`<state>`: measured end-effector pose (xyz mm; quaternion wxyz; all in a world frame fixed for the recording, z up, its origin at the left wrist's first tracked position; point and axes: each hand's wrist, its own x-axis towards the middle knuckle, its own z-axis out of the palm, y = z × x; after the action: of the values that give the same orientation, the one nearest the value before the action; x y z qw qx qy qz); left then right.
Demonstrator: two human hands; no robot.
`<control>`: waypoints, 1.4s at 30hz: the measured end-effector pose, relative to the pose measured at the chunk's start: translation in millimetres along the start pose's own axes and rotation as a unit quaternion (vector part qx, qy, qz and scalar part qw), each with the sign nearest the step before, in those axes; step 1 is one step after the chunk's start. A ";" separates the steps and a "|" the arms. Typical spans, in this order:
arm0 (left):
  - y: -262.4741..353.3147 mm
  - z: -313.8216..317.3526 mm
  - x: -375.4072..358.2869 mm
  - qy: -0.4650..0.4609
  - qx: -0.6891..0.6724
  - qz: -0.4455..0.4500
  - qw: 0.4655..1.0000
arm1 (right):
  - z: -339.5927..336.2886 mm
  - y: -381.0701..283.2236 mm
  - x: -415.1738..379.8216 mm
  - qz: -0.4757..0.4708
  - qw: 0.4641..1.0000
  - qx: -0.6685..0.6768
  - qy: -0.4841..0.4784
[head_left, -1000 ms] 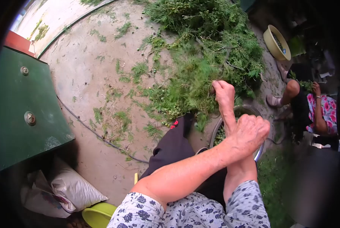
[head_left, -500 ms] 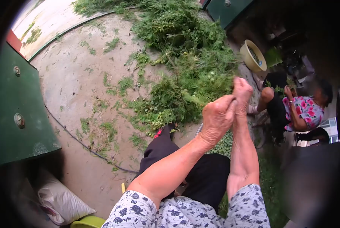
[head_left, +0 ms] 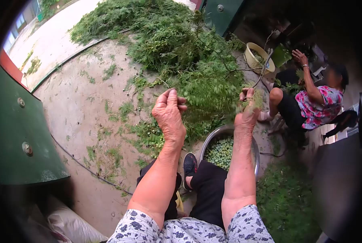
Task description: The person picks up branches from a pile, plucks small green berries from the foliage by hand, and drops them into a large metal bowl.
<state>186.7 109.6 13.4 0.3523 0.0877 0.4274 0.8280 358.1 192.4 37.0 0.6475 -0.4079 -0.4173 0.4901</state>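
Observation:
My right hand [head_left: 248,111] grips a leafy branch [head_left: 258,81] whose bare, forked stem rises above the fingers and leans to the right. Feathery green sprigs hang around that hand. To its left, my left hand [head_left: 169,115] is closed in a pinch with a thin twig [head_left: 163,82] poking out above the fingertips. Below my right forearm stands a metal basin [head_left: 205,142] holding many small round green cones [head_left: 219,154]. A big heap of cut green branches [head_left: 177,44] lies just beyond both hands.
At the right sits a person [head_left: 318,101] in a flowered top, one hand raised, greenery in the lap. A yellow basin [head_left: 273,65] stands nearby. Green metal doors [head_left: 25,125] flank the floor, where a dark cable [head_left: 88,169] runs. A white sack [head_left: 73,222] lies lower left.
My hands, close together before, are now apart, the left one further left. The branch in my right hand shows clearly. The metal basin has come into fuller view. The other person has raised a hand.

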 end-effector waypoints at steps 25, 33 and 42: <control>13.6 19.6 11.4 -0.171 0.201 0.127 0.956 | -7.0 22.2 -58.9 0.170 0.936 0.290 -0.107; 4.8 17.2 13.2 -0.182 0.178 0.106 0.961 | -8.3 52.3 -36.8 0.174 0.977 0.099 -0.077; 6.9 7.5 18.1 -0.189 0.232 0.104 0.948 | 10.0 37.6 -35.7 0.327 0.934 0.141 0.016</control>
<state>173.2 123.7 20.5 0.3084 0.3660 0.5218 0.7061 331.5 165.8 0.0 0.5089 -0.4342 -0.1764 0.7220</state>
